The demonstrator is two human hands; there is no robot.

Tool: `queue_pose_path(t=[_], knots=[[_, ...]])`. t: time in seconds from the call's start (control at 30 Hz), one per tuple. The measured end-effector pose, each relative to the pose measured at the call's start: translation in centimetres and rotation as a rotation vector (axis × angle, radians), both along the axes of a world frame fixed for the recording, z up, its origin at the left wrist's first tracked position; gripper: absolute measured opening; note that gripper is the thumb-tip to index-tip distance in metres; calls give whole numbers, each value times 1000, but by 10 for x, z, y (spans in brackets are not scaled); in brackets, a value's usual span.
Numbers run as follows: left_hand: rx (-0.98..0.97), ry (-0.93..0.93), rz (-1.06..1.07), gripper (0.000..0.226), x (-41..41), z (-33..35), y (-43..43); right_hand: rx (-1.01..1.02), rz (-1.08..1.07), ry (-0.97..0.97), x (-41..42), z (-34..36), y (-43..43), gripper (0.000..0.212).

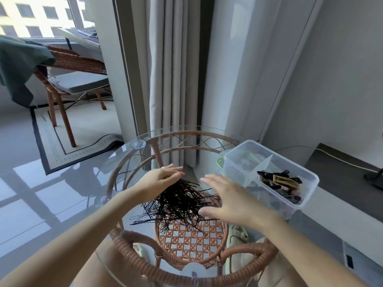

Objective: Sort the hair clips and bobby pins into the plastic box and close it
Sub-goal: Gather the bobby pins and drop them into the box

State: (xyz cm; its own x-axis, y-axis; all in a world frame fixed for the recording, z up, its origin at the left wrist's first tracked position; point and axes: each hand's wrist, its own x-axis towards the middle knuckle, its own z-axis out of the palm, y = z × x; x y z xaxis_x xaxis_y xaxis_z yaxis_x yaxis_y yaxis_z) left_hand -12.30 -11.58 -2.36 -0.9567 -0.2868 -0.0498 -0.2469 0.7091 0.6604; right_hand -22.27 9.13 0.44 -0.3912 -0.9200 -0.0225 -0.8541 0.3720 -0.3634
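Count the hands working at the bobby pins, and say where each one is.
2. The left hand grips the far end of the bobby pin pile. The right hand is spread open at the pile's right edge, beside the plastic box. Neither is hidden.

Pale pleated curtains (172,79) hang in the corner beside a plain white wall (342,79). Through the window (41,15) at the far left a sunlit building shows. A rattan chair (68,65) with a grey cushion (80,81) and a green cloth (18,65) draped over its back stands on a dark-bordered rug (56,141). Sunlight falls in window-pane patches across the glossy grey floor (31,204). The round glass worktop (124,162) rests on a rattan frame.
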Motion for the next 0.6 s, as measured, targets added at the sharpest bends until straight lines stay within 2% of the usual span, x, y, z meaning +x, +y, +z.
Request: queue_pose_path(t=[0.07, 0.1, 0.17, 0.23, 0.37, 0.6], knots=[[-228, -2, 193, 46, 15, 5, 2, 200, -16, 81, 5, -19, -9, 102], [-322, -62, 269, 55, 25, 7, 4, 235, -25, 121, 5, -25, -14, 107], [-366, -227, 327, 80, 42, 7, 9, 199, -47, 146, 3, -34, -24, 105], [-341, -340, 282, 93, 54, 6, 16, 114, -45, 88, 6, -38, -32, 90], [-402, -358, 210, 94, 58, 3, 28, 6, -27, 21, 17, -37, -42, 58], [-269, -172, 338, 65, 54, 2, 29, -199, -205, -88, 18, -34, -42, 28]])
